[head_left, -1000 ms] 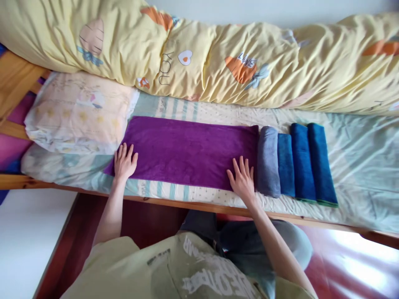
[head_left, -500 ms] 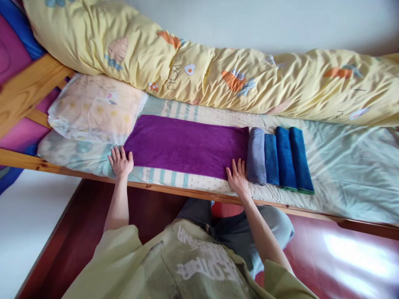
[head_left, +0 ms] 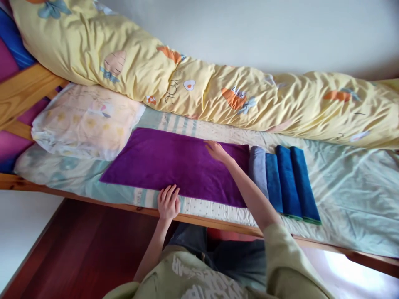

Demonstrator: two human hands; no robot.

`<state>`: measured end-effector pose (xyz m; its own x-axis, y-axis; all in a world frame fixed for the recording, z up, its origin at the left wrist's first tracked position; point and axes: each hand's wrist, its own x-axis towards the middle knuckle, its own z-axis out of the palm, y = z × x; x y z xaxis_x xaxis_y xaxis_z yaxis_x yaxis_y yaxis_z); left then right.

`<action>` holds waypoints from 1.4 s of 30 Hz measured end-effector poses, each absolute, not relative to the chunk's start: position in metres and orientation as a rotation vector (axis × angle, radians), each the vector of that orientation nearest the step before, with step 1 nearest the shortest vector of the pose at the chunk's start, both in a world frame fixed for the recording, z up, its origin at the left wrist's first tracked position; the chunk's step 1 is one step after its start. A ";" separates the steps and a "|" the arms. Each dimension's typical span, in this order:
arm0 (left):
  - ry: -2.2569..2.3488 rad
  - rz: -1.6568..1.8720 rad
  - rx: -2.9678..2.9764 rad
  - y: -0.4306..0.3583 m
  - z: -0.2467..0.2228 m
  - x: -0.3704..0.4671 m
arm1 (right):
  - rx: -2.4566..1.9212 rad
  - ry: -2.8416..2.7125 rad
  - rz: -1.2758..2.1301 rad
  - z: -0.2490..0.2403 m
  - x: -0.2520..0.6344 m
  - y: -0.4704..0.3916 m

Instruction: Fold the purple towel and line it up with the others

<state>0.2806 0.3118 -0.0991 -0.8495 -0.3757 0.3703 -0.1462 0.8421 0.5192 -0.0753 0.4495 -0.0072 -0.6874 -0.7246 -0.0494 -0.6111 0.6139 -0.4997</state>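
Left hand (head_left: 168, 203) is lying flat, fingers spread, on near edge of flat purple terry towel (head_left: 174, 164); right hand (head_left: 217, 151), fingers together, is pressing its far edge beside rolled grey towel (head_left: 258, 169).

Soft, even daylight fills the room, bright enough that the yellow duvet (head_left: 218, 83) and purple towel (head_left: 174, 166) show strong colour with only faint shadows in the creases. Below the bed rail (head_left: 358, 255), at the right, a patch of floor (head_left: 358, 274) blows out in white glare. The wide lens bows that rail, and the near shirt (head_left: 193, 278) is soft with blur.
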 end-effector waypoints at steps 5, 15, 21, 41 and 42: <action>-2.565 -0.696 0.394 0.302 -0.094 0.265 | -0.935 2.527 -0.558 -0.027 -0.146 0.373; -2.552 -1.283 0.699 0.353 -0.040 0.264 | -1.003 2.084 -0.797 -0.028 -0.178 0.335; -1.878 -2.040 1.106 0.392 -0.044 0.276 | -0.936 2.007 -0.930 -0.034 -0.195 0.337; -1.123 -1.767 1.423 0.405 -0.052 0.225 | -1.251 1.767 -0.671 -0.027 -0.212 0.336; -1.126 -1.747 1.410 0.404 -0.052 0.225 | -1.234 1.769 -0.712 -0.026 -0.209 0.337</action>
<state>0.2248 0.4042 -0.0520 -0.2382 -0.8648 -0.4420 -0.0457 -0.4446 0.8946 -0.2089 0.3367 -0.0259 -0.1588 -0.9356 -0.3154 -0.4564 0.3528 -0.8168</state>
